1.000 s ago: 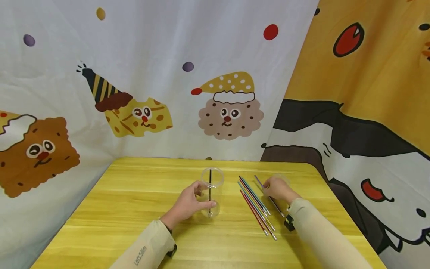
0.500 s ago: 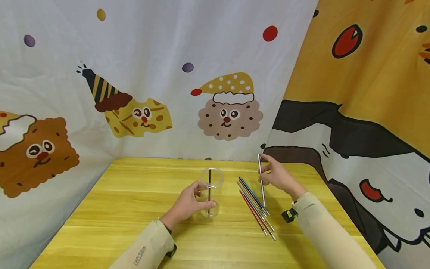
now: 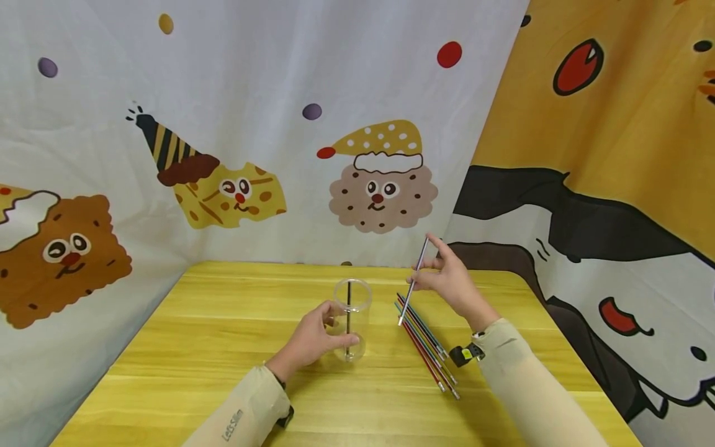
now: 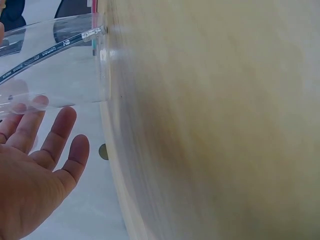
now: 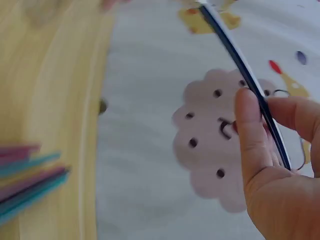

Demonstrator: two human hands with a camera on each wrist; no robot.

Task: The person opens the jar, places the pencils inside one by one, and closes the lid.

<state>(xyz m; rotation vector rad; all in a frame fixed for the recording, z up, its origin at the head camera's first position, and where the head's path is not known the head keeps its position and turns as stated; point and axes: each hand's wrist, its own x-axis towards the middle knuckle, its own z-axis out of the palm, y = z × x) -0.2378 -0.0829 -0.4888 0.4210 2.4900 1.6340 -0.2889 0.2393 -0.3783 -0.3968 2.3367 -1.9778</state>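
Observation:
In the head view, my left hand holds a clear cylindrical cup upright on the table, thumb in front and fingers at its side. One dark pencil stands inside the cup; the left wrist view shows white lettering on that pencil. My right hand is raised right of the cup, pinching a slim pencil between thumb and fingers. This held pencil slants, its silver end pointing down and left. In the right wrist view the same pencil looks dark blue with a pale side.
Several coloured pencils lie in a loose, slanting bundle right of the cup, below my right hand. The wooden table ends at a hanging cartoon curtain behind. A small black device sits at my right wrist.
My right hand has picked the pencil up from the table, raised it and carried it left above the bundle, tilting it. My left hand and the cup stay in place.

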